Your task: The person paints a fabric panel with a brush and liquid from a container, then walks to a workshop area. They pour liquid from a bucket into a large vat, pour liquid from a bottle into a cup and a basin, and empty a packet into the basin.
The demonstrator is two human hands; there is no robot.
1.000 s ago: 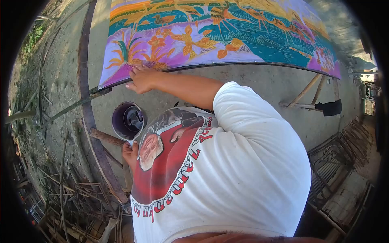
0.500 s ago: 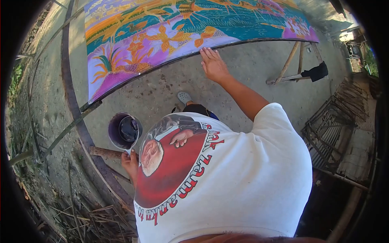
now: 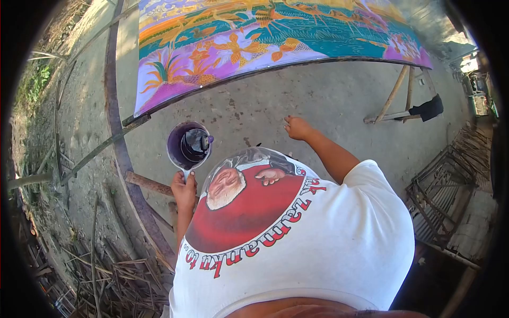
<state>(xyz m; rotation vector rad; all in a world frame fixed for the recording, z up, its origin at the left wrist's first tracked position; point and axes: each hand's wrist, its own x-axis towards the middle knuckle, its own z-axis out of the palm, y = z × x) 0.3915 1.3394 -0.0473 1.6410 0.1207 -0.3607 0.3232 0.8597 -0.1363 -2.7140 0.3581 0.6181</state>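
Note:
My left hand (image 3: pixel 184 190) is closed round the pale handle of a purple dipper (image 3: pixel 174 143). Dark liquid lies inside it, with a dark object partly in the liquid and a small purple knob at the right rim. Over the bare ground my right hand (image 3: pixel 298 128) is held with its fingers curled in and nothing visible in them. Beyond both hands a painted cloth (image 3: pixel 222 58), patterned with orange flowers, purple ground and teal water, is stretched on a frame. My right hand is apart from its lower edge.
A long wooden beam (image 3: pixel 113 100) runs down the left side, crossed by thinner poles. Sticks (image 3: pixel 111 281) are piled at lower left. On the right, a wooden trestle leg (image 3: pixel 392 95) carries a black cloth (image 3: pixel 427 108), with a slatted frame (image 3: pixel 442 185) nearer me.
My right hand has left the cloth's lower edge, drawn back toward me, and its flat fingers have curled in. My left hand still holds the dipper, now a little higher in view.

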